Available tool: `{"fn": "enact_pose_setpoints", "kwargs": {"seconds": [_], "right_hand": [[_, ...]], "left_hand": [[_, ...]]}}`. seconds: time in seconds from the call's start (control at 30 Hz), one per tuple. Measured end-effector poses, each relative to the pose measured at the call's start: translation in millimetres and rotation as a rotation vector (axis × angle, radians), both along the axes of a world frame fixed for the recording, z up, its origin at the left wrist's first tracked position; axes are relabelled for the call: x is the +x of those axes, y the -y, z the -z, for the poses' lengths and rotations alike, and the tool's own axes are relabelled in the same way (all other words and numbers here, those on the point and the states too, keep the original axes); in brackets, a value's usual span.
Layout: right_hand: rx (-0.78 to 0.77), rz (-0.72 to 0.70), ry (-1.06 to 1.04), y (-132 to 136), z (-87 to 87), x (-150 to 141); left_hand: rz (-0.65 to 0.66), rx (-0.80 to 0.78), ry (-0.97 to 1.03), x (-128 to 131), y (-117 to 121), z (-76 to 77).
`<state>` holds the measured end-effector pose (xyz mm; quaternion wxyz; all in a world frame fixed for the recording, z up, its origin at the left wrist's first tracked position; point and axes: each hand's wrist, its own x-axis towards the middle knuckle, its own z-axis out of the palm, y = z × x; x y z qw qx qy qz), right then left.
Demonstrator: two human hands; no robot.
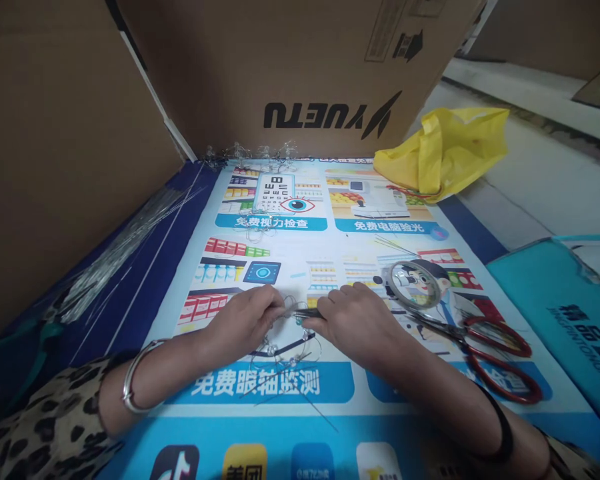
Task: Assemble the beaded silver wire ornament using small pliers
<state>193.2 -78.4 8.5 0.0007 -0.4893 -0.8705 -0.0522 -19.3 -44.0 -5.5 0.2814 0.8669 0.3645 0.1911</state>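
My left hand (254, 315) is closed, thumb and fingers pinching the thin wire of a beaded wire piece (293, 362). This piece has looped silvery wire and small clear beads, and it hangs below the fingers over the printed sheet. Closed in my right hand (356, 323) is a dark, slim-nosed tool (306, 313) that looks like pliers; its handles are hidden in the palm. The tool's tip points left and meets the wire at my left fingertips. A small greenish bead (299, 321) shows just under the tip. Loose wire ends trail toward me.
Right of my hands lie red-handled scissors (500, 357) and a roll of clear tape (414, 285). A yellow bag (445, 153) and a teal bag (560, 313) are farther right. Cut wires (113, 257) lie left, finished-looking wire pieces (253, 155) at the back, before a cardboard box (300, 67).
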Motion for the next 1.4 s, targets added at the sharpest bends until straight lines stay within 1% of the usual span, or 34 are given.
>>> {"fn": "enact_pose_setpoints", "kwargs": {"seconds": [0.13, 0.23, 0.43, 0.7, 0.93, 1.2, 1.4], "right_hand": [[-0.016, 0.004, -0.006, 2, -0.8, -3], [-0.029, 0.010, 0.003, 3, -2.3, -6], [-0.048, 0.028, 0.015, 3, -4.4, -11], [-0.057, 0.044, 0.003, 4, -4.9, -14], [-0.119, 0.034, 0.003, 2, -7.1, -14], [-0.098, 0.009, -0.005, -1, -1.5, -12], [-0.121, 0.009, -0.004, -1, -5.2, -11]], "left_hand": [[0.022, 0.031, 0.009, 0, 0, 3.4], [0.024, 0.087, -0.029, 0, 1, 5.5], [0.006, 0.180, -0.107, 3, 4, 5.9], [-0.015, 0.252, -0.117, 3, 6, 7.4], [-0.017, 0.261, -0.132, 3, 6, 9.5], [-0.027, 0.266, -0.149, 3, 6, 8.8], [-0.029, 0.268, -0.160, 4, 7, 5.7]]}}
